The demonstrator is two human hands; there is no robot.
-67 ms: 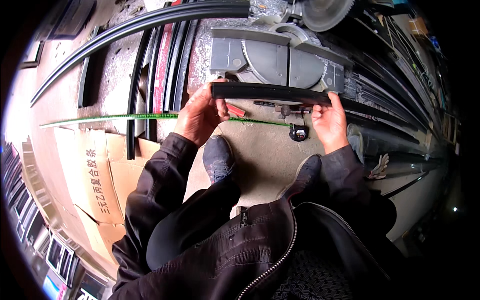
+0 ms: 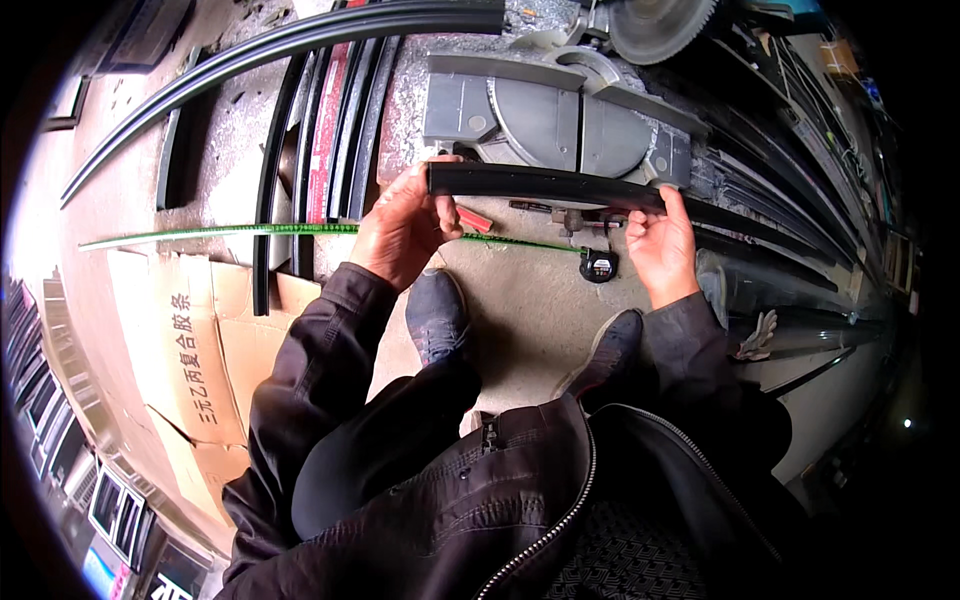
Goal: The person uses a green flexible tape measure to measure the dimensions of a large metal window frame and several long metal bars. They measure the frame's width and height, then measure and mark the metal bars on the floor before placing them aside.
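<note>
A long black profile strip point(image 2: 550, 184) is held up crosswise in front of the saw base, running off toward the right. My left hand point(image 2: 398, 228) grips its left end between thumb and fingers. Farther along, my right hand point(image 2: 661, 245) pinches the strip from the near side. Below it, a tape measure point(image 2: 598, 264) lies on the floor with its green blade point(image 2: 268, 230) drawn out to the left, passing behind my left hand. Close to that hand is a small red piece point(image 2: 474, 219).
A grey mitre saw base point(image 2: 540, 118) stands ahead, with a toothed round blade point(image 2: 660, 25) above. Black profiles point(image 2: 268, 180) lie at left, and more bars point(image 2: 770, 175) at right. Flattened cardboard point(image 2: 205, 350) covers the floor at left. A glove point(image 2: 758, 336) rests at right.
The view has shifted very slightly. Both hands keep the same hold on the black profile strip.
</note>
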